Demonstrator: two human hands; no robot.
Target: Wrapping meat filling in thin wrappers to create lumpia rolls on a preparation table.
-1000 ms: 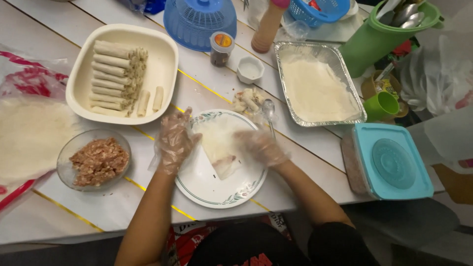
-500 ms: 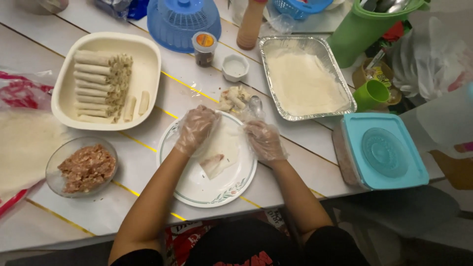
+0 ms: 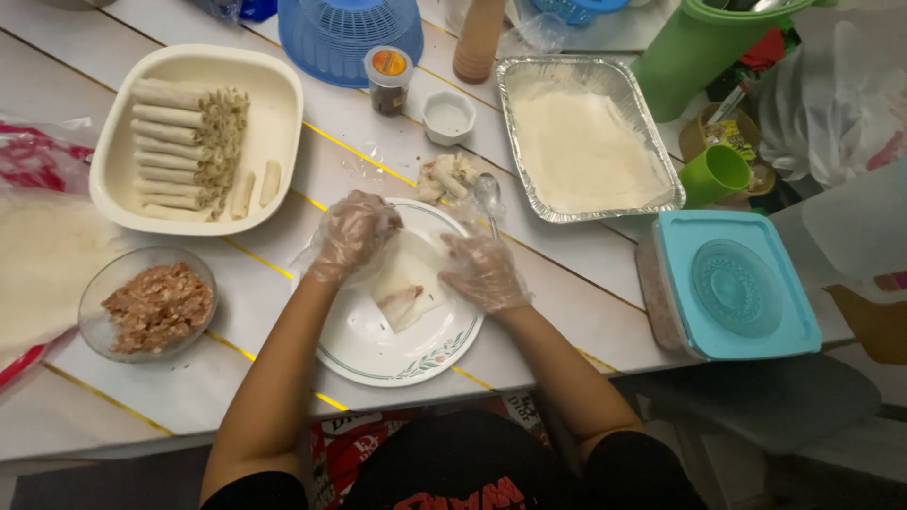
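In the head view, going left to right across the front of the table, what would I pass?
Glass bowl of minced filling → left hand → wrapper on the round plate → right hand → box with a turquoise lid.

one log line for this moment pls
left hand: on thin pale wrapper | right hand: on wrapper | under: white round plate

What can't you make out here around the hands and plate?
- Head view: the wrapper top edge is hidden under both gloved hands, left hand, right hand.
- Filling inside the wrapper: mostly covered by the fold.
- Green container: top cut off by the frame edge.
- Each hand's grip: blurred by the gloves.
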